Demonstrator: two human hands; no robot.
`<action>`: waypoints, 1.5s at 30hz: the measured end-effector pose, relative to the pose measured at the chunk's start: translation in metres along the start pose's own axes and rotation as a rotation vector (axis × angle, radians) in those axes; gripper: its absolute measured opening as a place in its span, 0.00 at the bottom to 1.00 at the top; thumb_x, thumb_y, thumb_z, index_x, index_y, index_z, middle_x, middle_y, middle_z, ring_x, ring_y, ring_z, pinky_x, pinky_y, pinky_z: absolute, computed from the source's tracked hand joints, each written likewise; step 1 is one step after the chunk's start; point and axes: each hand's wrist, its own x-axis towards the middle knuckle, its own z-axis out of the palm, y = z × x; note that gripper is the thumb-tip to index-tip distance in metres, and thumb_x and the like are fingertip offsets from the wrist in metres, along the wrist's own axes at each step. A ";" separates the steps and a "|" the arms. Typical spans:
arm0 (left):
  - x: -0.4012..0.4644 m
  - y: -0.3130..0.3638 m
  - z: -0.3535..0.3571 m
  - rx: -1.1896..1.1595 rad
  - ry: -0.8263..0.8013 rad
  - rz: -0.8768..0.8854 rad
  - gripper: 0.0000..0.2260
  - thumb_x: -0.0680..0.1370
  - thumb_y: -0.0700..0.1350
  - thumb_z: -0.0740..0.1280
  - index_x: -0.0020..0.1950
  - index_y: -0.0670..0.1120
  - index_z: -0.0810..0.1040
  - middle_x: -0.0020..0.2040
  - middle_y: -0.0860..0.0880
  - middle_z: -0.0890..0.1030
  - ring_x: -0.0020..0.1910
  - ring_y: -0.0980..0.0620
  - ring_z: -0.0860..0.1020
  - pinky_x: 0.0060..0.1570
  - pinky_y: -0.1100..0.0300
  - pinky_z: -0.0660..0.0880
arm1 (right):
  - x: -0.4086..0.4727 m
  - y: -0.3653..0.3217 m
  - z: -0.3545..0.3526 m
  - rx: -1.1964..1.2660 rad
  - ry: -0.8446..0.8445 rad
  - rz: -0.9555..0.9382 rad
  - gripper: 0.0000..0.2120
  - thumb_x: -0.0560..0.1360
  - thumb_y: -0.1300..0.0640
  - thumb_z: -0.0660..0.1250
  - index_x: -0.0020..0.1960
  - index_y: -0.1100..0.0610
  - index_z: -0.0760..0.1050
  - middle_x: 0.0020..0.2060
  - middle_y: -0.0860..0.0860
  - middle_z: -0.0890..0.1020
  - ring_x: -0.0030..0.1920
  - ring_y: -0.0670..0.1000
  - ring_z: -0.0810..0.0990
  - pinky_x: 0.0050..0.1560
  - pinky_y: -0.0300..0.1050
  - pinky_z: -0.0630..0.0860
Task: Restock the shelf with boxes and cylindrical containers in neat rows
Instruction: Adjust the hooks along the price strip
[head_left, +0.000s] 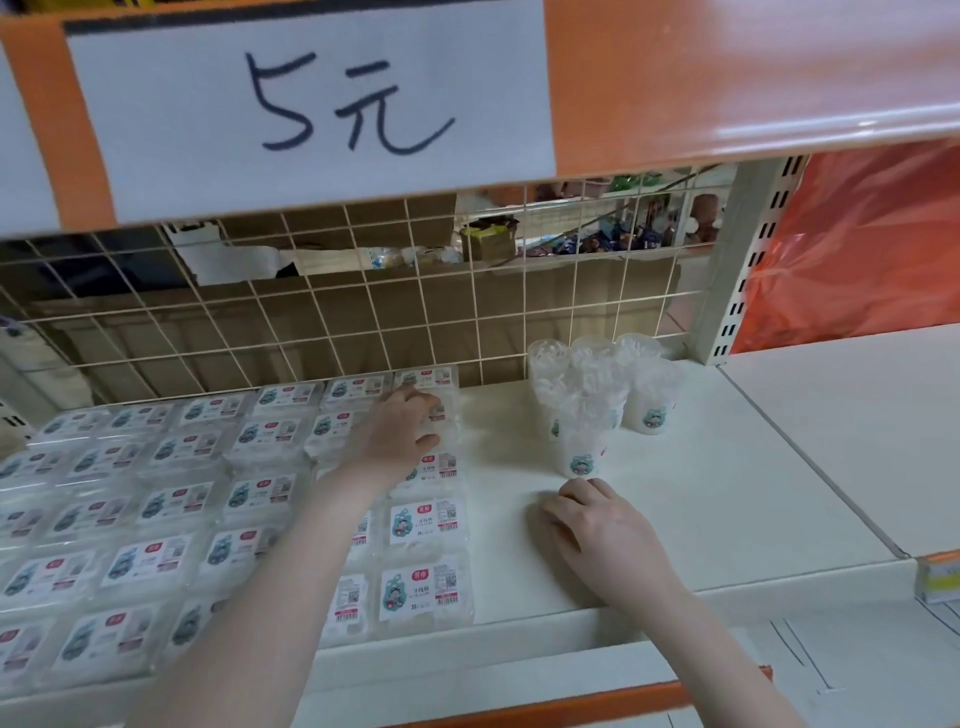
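boxes left (cups right)

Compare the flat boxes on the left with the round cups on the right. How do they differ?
The boxes lie flat in many tidy rows; the cups stand upright in one small cluster. The boxes are low and rectangular; the cups are tall and round. The left hand holds a box; no hand touches the cups. Both are clear plastic with similar labels.

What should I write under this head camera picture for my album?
Left hand grips a clear box; right hand rests near the cups.
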 end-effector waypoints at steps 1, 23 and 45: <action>-0.002 0.003 0.000 -0.006 0.004 -0.011 0.20 0.78 0.47 0.65 0.70 0.48 0.70 0.68 0.51 0.70 0.65 0.49 0.70 0.62 0.54 0.69 | 0.000 0.000 0.000 -0.003 0.008 0.003 0.15 0.70 0.54 0.55 0.38 0.52 0.80 0.34 0.48 0.78 0.35 0.51 0.77 0.30 0.40 0.75; -0.156 0.086 -0.004 -0.248 0.063 -0.019 0.21 0.79 0.53 0.62 0.71 0.49 0.68 0.70 0.50 0.67 0.68 0.50 0.66 0.65 0.55 0.64 | -0.113 -0.032 -0.093 -0.079 0.129 0.665 0.09 0.71 0.63 0.68 0.51 0.62 0.80 0.41 0.60 0.81 0.43 0.62 0.76 0.42 0.51 0.72; -0.125 0.445 0.078 -0.394 -0.010 0.133 0.20 0.77 0.49 0.65 0.68 0.47 0.71 0.66 0.48 0.71 0.65 0.46 0.69 0.63 0.56 0.64 | -0.290 0.249 -0.269 -0.280 0.169 0.848 0.11 0.73 0.58 0.67 0.55 0.58 0.78 0.45 0.57 0.78 0.46 0.60 0.75 0.45 0.52 0.71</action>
